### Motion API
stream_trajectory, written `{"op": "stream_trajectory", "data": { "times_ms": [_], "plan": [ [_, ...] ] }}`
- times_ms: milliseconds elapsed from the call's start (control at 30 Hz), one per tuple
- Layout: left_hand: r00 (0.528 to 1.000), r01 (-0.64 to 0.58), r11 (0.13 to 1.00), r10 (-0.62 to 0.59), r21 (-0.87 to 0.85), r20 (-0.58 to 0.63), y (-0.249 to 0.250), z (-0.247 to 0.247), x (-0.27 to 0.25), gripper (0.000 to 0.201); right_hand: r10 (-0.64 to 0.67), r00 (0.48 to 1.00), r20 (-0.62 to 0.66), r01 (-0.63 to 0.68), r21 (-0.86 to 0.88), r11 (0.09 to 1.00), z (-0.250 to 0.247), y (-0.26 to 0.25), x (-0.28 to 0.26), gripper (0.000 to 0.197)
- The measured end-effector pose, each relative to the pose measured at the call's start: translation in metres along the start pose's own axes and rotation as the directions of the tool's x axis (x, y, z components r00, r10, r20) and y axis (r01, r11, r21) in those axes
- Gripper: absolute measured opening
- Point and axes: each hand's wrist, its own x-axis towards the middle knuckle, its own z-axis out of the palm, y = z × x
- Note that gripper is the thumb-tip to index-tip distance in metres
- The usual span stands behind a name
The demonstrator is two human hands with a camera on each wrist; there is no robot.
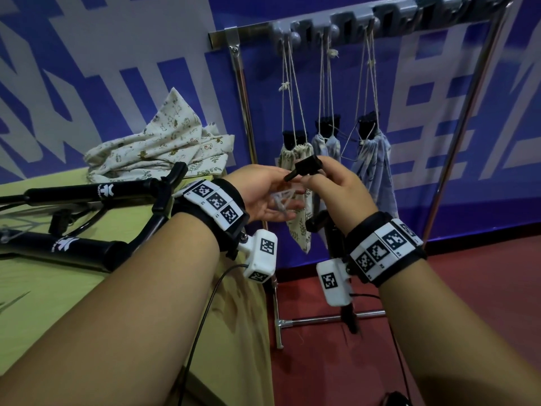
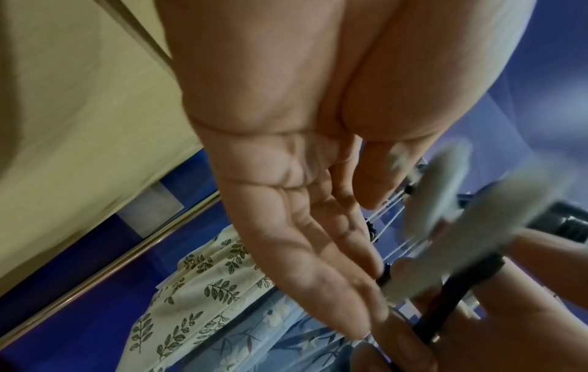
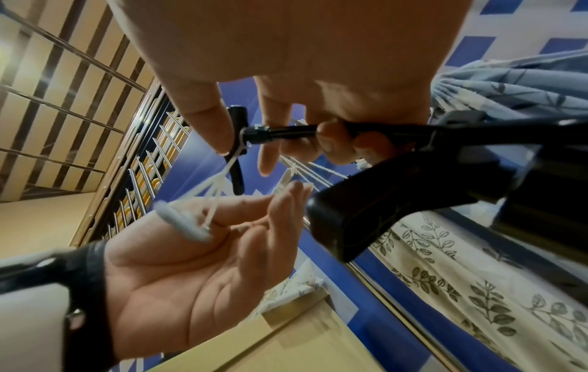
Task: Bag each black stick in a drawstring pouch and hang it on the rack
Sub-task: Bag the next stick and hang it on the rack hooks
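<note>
Black stick (image 1: 304, 168) sits in the right hand (image 1: 336, 186): fingers curled round the shaft just behind its T-shaped head, per the right wrist view (image 3: 286, 132). Long axis runs roughly top to bottom in the head view. Head end pokes out above the grip toward the left hand (image 1: 263, 194); the rest of the shaft hangs below the wrist toward the floor, clip block alongside it.

White cord (image 3: 216, 191) is tied at the collar right at the grip. It fans out from there to a blurred white toggle (image 3: 184, 224) lying on the left hand's fingers (image 3: 254, 211). Left hand is palm-up, fingers straight and relaxed, gripping nothing; it is just beside the stick head, and its fingertips touch the cord only.

So the left hand is the free one and nearer the stick's top end and cord. Judgement: bagging is not started on this stick; no pouch is in either hand.

Further out, beyond both hands: rack (image 1: 292, 27) with three filled pouches (image 1: 371, 159) hanging by their strings. Outward to the left of the grip: loose printed fabric (image 1: 164, 145) piled on the table (image 1: 58, 288), with two more black sticks (image 1: 87, 191) lying flat near it, long axes across the table.
</note>
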Motion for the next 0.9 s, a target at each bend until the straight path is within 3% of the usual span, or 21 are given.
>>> {"op": "stream_trajectory", "data": {
  "times_ms": [200, 300, 433, 567, 767, 900],
  "plan": [
    [0.999, 0.042, 0.999, -0.041, 0.017, -0.022, -0.001, -0.002, 0.004, 0.032, -0.031, 1.000, -0.003, 0.031, 0.082, 0.996, -0.003, -0.002, 0.000, 0.019],
    [0.999, 0.037, 0.999, -0.035, 0.031, -0.035, -0.001, 0.002, 0.001, 0.030, -0.068, 0.998, 0.002, 0.067, 0.066, 0.996, -0.003, -0.007, -0.003, 0.021],
    [0.997, 0.034, 0.999, -0.033, 0.005, -0.069, 0.003, 0.008, -0.014, 0.024, -0.079, 0.997, 0.007, 0.079, 0.006, 0.997, 0.002, -0.020, -0.007, 0.009],
    [0.995, 0.002, 1.000, -0.001, 0.009, -0.096, 0.023, 0.012, -0.037, 0.023, -0.087, 0.996, -0.005, 0.086, -0.025, 0.996, 0.013, -0.048, -0.006, 0.009],
    [0.983, -0.086, 0.996, 0.085, 0.001, -0.163, 0.054, -0.022, -0.089, 0.027, -0.197, 0.980, -0.035, 0.191, -0.136, 0.972, 0.044, -0.105, -0.003, 0.009],
    [0.966, -0.144, 0.988, 0.154, 0.061, -0.208, 0.066, -0.053, -0.135, 0.011, -0.258, 0.966, 0.004, 0.250, -0.262, 0.932, 0.073, -0.132, -0.006, 0.016]
  ]
}}
